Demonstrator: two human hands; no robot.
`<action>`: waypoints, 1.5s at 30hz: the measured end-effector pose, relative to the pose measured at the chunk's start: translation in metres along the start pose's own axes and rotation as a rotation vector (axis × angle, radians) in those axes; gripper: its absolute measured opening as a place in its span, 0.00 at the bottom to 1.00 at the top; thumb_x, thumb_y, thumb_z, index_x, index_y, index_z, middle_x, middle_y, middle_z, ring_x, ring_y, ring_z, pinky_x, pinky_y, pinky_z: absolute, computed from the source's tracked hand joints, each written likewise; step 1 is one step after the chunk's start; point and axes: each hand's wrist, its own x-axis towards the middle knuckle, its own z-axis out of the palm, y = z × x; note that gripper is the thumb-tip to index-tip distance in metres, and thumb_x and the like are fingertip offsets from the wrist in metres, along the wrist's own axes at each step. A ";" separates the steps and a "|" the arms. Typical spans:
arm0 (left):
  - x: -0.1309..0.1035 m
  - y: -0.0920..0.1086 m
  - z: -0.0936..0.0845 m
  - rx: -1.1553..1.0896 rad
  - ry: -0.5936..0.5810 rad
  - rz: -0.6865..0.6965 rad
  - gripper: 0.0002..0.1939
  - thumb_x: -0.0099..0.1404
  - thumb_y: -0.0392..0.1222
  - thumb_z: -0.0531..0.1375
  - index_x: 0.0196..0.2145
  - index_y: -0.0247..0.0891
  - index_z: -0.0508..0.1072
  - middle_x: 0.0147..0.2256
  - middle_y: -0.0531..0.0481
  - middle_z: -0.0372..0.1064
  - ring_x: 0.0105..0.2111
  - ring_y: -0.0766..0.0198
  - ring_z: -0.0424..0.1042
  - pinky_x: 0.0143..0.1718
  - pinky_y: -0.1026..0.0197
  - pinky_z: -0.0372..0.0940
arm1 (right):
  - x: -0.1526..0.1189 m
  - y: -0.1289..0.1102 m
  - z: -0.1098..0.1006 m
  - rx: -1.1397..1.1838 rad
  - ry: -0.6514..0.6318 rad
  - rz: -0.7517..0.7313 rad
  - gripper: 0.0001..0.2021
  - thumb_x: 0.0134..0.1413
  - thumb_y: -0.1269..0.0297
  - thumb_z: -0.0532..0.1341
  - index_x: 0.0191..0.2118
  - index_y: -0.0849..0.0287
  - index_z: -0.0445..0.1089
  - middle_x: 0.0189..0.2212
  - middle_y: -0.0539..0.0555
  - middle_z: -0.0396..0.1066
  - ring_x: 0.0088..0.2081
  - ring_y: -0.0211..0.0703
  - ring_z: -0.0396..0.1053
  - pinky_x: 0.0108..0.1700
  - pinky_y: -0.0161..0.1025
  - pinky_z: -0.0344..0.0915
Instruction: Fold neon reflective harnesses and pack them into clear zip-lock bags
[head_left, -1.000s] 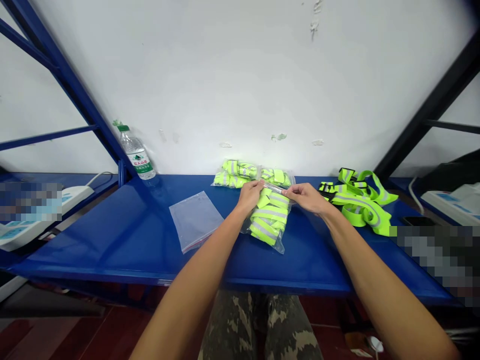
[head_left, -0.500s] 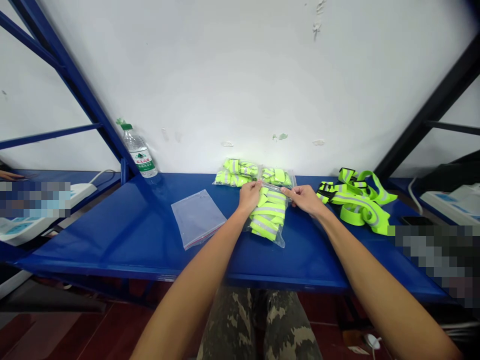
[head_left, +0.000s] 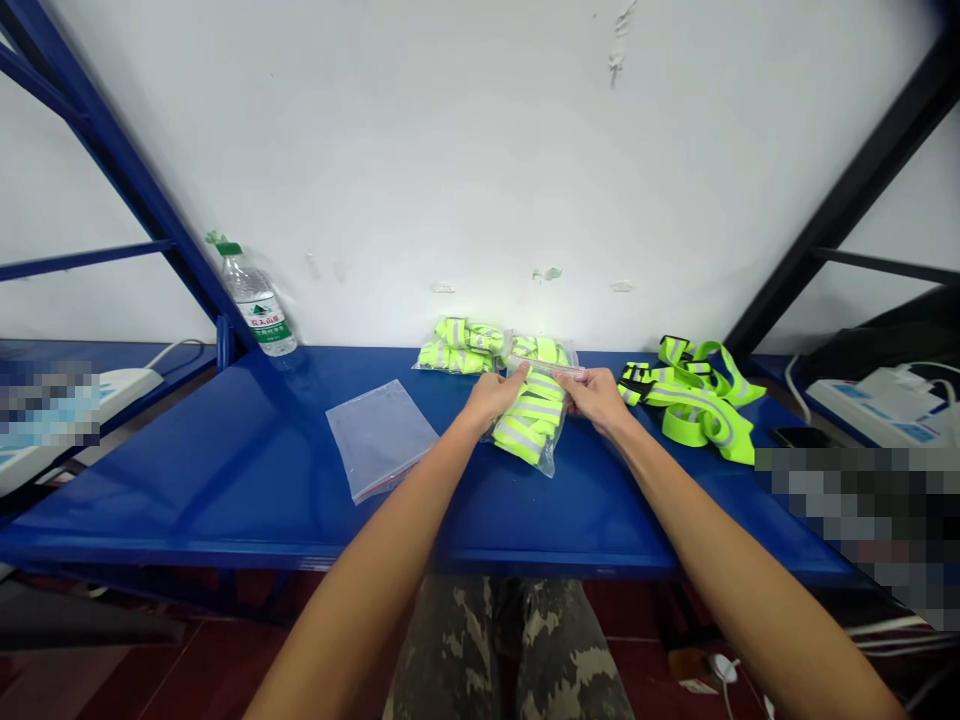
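A clear zip bag (head_left: 531, 418) with folded yellow-green reflective straps inside is held over the blue table (head_left: 247, 470). My left hand (head_left: 495, 392) pinches its upper left edge, and my right hand (head_left: 592, 392) is closed on the upper right corner by the zip strip. Behind it, near the wall, lie another filled bag on the left (head_left: 461, 346) and one on the right (head_left: 544, 348), partly covered by the held bag. Flat bags (head_left: 384, 436) without straps rest left of my left forearm. Loose reflective straps with black buckles (head_left: 701, 395) are heaped right of my right hand.
A water bottle (head_left: 261, 308) leans by the wall at the table's back left. A dark phone (head_left: 802, 437) lies on the right side. White power strips (head_left: 881, 405) and blue and black frame bars flank the table.
The view has shifted slightly to the right. The held bag's top has tilted up, with its zip strip showing more, and my right hand has moved closer around its corner.
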 end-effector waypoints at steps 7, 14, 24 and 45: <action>-0.013 0.005 0.004 0.496 0.105 0.138 0.34 0.71 0.59 0.38 0.39 0.33 0.74 0.45 0.29 0.75 0.50 0.40 0.72 0.48 0.47 0.64 | -0.009 -0.011 0.013 0.241 -0.056 0.156 0.22 0.43 0.45 0.70 0.29 0.63 0.75 0.25 0.55 0.76 0.25 0.41 0.72 0.25 0.36 0.71; -0.011 -0.002 0.005 0.564 0.195 0.238 0.34 0.73 0.55 0.36 0.35 0.34 0.76 0.41 0.32 0.77 0.46 0.44 0.75 0.47 0.51 0.65 | -0.017 -0.015 0.021 0.281 -0.195 0.303 0.17 0.42 0.58 0.73 0.37 0.62 0.76 0.33 0.56 0.79 0.30 0.44 0.76 0.28 0.37 0.74; -0.015 -0.002 0.004 0.521 0.247 0.261 0.31 0.72 0.60 0.39 0.41 0.36 0.74 0.40 0.35 0.76 0.44 0.46 0.75 0.45 0.50 0.66 | -0.019 -0.018 0.022 0.300 -0.085 0.256 0.16 0.38 0.59 0.74 0.34 0.62 0.77 0.32 0.57 0.79 0.30 0.48 0.77 0.29 0.40 0.75; -0.030 -0.009 0.018 0.751 0.075 0.671 0.35 0.61 0.33 0.56 0.65 0.36 0.54 0.63 0.38 0.57 0.62 0.50 0.59 0.61 0.50 0.58 | -0.012 -0.020 0.010 0.326 0.348 0.223 0.13 0.43 0.58 0.71 0.28 0.60 0.70 0.24 0.52 0.74 0.22 0.40 0.71 0.25 0.40 0.75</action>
